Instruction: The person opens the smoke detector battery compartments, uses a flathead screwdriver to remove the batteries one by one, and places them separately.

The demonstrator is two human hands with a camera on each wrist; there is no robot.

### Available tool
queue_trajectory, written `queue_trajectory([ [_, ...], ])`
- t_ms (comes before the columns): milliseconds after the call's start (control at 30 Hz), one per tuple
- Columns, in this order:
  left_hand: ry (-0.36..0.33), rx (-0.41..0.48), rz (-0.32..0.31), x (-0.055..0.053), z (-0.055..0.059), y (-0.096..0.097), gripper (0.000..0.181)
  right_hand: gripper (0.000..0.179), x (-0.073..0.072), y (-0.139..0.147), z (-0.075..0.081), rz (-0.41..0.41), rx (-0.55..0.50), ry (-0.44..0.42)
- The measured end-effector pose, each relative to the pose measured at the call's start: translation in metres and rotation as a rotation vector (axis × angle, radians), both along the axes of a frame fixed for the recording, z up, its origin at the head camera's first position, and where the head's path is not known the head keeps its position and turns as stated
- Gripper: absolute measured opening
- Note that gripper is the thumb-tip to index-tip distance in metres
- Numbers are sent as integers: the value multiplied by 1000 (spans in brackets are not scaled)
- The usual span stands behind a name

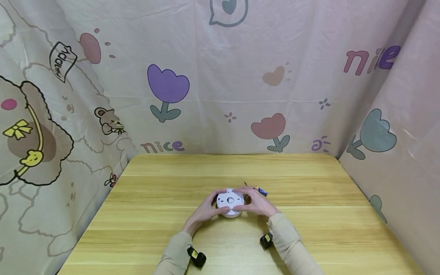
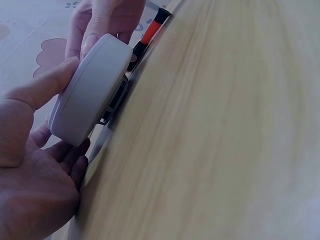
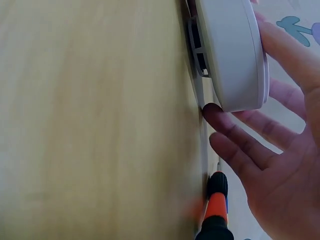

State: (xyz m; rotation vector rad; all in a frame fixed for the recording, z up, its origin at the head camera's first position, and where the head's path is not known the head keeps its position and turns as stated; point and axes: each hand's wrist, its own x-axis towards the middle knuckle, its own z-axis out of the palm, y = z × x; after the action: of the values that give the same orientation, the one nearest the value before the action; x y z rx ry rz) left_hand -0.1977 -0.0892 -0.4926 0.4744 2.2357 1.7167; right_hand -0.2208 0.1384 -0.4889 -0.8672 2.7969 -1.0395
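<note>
A white round smoke detector (image 1: 231, 203) is held between both hands in the middle of the table, its slotted mounting plate facing up in the head view. My left hand (image 1: 207, 208) grips its left side, thumb on the near part of the top and fingers round the far edge. On the opposite side my right hand (image 1: 258, 202) holds it in the same way. In the left wrist view, a dark vented part shows beneath the white body (image 2: 92, 90). The right wrist view shows some right-hand fingers (image 3: 240, 147) below the rim.
An orange and black screwdriver (image 2: 150, 34) lies beyond the right hand. Close by are small blue cylinders (image 1: 262, 191) that look like batteries. The wooden table (image 1: 154, 183) meets patterned cloth (image 1: 213, 76) at the back and sides. A black wrist camera (image 1: 197, 257) sits at the left sleeve.
</note>
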Motion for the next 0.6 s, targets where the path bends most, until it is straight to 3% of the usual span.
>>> queue_trajectory([
  [200,-9,-2,28,-7,-15,0,67,72,-2,-1,-4,5,-77,-80],
  [500,-27,-1,48,-6,-15,2,69,72,-1,0,-9,90,-313,-329],
  [600,-32,2,54,-6,-16,2,68,69,-1,0,-10,97,-354,-357],
])
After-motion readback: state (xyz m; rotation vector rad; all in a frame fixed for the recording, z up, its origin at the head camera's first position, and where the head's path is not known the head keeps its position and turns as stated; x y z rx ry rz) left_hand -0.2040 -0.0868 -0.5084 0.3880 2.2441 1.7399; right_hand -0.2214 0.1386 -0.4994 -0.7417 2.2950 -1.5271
